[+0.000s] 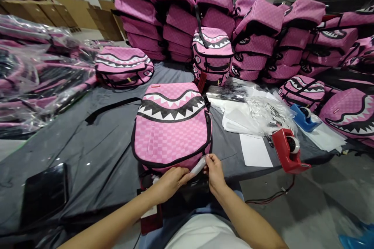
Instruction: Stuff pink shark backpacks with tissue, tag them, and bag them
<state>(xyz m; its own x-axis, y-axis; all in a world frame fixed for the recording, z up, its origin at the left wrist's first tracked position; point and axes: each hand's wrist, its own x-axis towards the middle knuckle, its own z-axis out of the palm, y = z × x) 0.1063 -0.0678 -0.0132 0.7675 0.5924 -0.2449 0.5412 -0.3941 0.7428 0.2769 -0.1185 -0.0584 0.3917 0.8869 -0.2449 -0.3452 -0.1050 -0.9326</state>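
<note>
Left hand (171, 181) and right hand (214, 171) each grip the small clear packet (198, 166) at the pink backpack (172, 124) edge on the table (96, 151).

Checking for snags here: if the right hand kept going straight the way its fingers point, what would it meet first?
The right hand points up-left at a small whitish wrapped piece it already pinches; just beyond is the pink backpack, probably.

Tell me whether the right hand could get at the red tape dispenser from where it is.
Probably yes. The right hand pinches a small clear strip at the pink backpack's near edge, and the red tape dispenser sits to its right on the table, with only flat white paper between. It would have to let go first.
</note>
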